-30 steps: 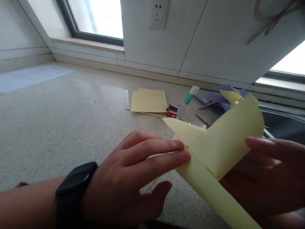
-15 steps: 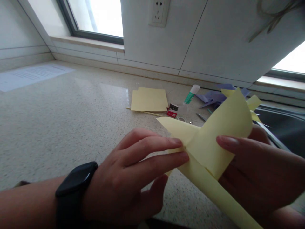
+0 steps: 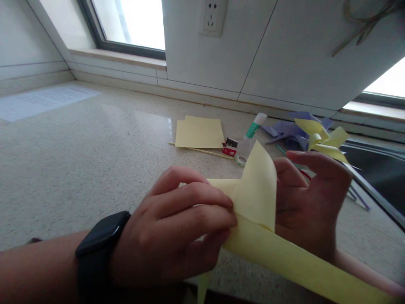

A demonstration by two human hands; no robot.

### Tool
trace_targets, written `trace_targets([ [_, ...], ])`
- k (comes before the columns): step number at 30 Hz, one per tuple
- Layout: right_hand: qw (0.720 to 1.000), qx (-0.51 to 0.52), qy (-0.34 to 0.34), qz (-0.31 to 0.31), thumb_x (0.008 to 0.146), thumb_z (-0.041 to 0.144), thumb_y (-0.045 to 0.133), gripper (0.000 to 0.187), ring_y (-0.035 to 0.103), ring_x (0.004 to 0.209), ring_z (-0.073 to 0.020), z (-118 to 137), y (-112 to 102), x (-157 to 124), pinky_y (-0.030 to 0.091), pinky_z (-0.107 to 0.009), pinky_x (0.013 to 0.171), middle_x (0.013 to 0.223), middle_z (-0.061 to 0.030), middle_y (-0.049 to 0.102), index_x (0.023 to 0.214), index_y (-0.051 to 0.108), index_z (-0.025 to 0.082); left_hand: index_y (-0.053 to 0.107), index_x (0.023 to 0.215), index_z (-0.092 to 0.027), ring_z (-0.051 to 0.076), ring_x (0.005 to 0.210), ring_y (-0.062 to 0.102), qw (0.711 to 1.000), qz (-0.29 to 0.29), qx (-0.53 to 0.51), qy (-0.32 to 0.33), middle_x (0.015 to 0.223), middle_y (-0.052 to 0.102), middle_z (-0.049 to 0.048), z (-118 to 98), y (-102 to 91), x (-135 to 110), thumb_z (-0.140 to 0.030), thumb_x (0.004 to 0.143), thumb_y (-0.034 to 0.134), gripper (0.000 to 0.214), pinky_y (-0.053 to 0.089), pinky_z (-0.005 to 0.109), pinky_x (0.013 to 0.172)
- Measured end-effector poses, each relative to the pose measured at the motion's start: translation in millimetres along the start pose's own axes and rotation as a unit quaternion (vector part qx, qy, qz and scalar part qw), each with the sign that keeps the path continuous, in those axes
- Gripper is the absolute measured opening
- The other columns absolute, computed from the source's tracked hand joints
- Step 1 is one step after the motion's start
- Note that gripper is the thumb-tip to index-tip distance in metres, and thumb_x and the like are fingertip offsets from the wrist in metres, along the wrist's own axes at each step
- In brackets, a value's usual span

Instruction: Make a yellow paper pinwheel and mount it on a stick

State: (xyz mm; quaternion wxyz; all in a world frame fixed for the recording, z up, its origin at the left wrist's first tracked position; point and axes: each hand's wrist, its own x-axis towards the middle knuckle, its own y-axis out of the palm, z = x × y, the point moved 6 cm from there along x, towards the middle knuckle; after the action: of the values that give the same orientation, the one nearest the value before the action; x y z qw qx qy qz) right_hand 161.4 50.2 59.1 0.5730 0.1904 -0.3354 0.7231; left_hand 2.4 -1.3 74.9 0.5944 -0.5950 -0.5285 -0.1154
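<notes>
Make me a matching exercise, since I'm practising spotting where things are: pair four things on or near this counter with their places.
Things:
1. folded pale-yellow paper
2. black smartwatch
3. green-labelled glue stick
4. white wall socket

Places:
A. on the tiled wall
B. lying between a small red-and-black box and folded purple paper
C. pinched by the left hand
D. around the left wrist

Pairs: 1-C, 2-D, 3-B, 4-A.
</notes>
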Motion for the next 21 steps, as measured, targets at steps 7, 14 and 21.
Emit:
trace_targets([
  [7, 0.993, 0.109, 0.026, 0.039, 0.064, 0.004, 0.088, 0.081, 0.063, 0.072, -0.0152, -8, 3, -1, 0.060, -0.028, 0.059, 0.099, 0.0040, 0.061, 0.123, 0.046, 0.042, 0.062, 0.103, -0.018, 0.015, 0.081, 0.065, 0.998, -0.002, -0.053, -0.031, 0.091, 0.077, 0.0001, 6, 2.3, -3, -0.003, 0.083, 0.068, 0.025, 0.051, 0.032, 0.080],
  [14, 0.991, 0.129, 0.028, 0.033, 0.061, 0.007, 0.089, 0.086, 0.065, 0.074, -0.0136, -23, 5, -4, 0.060, -0.028, 0.062, 0.104, 0.0039, 0.057, 0.123, 0.040, 0.040, 0.063, 0.107, -0.019, 0.016, 0.077, 0.062, 0.997, -0.005, -0.059, -0.056, 0.087, 0.076, 0.0004, 9, 2.2, -4, -0.008, 0.086, 0.068, 0.024, 0.052, 0.030, 0.073],
  [21, 0.976, 0.065, 0.181, 0.104, 0.065, 0.022, 0.087, 0.044, 0.056, 0.053, -0.0097, -39, 3, 1, 0.049, -0.020, 0.046, 0.073, 0.0069, 0.055, 0.086, 0.048, 0.026, 0.063, 0.102, -0.015, 0.017, 0.080, 0.059, 0.999, 0.006, 0.000, -0.044, 0.086, 0.075, 0.0030, 14, 2.0, -7, -0.013, 0.089, 0.069, 0.013, 0.052, 0.030, 0.073],
])
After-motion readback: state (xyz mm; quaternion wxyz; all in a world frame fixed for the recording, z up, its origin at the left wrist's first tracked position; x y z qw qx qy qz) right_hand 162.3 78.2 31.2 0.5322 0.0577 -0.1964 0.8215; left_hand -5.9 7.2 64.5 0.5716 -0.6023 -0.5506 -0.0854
